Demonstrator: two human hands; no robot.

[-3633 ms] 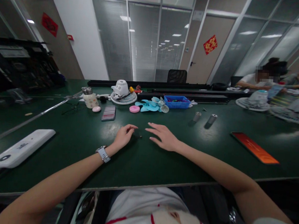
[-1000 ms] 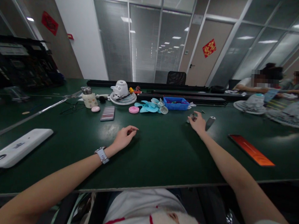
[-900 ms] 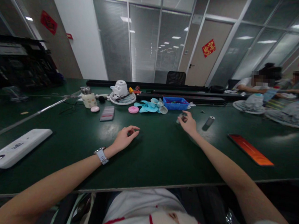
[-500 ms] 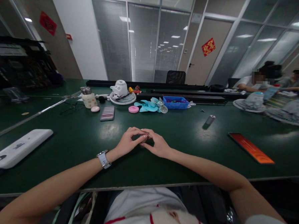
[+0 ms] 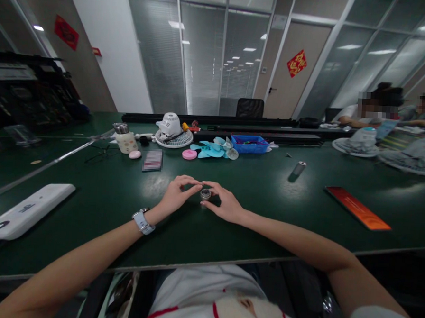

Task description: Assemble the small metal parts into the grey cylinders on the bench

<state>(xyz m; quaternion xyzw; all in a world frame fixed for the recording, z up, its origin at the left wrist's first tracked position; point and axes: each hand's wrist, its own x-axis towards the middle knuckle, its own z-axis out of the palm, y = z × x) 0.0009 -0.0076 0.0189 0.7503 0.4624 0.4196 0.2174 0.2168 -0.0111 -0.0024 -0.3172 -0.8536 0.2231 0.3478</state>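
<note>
Between my hands, a small round metal cylinder (image 5: 205, 195) stands upright on the green table, its dark ringed top in view. My right hand (image 5: 227, 205) is closed around it from the right, with the thumb on the near side and the fingers behind. To its upper left is my left hand (image 5: 178, 194), the wrist wearing a watch (image 5: 144, 221). The left thumb and fingertips are pinched together close to the right fingertips. Whatever they hold, if anything, is too small to make out.
A second metal cylinder (image 5: 299, 168) and an orange-screened phone (image 5: 357, 208) lie to the right. A white device (image 5: 28, 211) is at left. Behind are a bottle (image 5: 125, 139), a fan part (image 5: 174, 131), blue fan blades (image 5: 213, 149) and a blue basket (image 5: 249, 147). People sit far right.
My left hand has drawn slightly left and up, its thumb coming away from the metal cylinder, so the cylinder's top now shows. My right hand has stayed around it.
</note>
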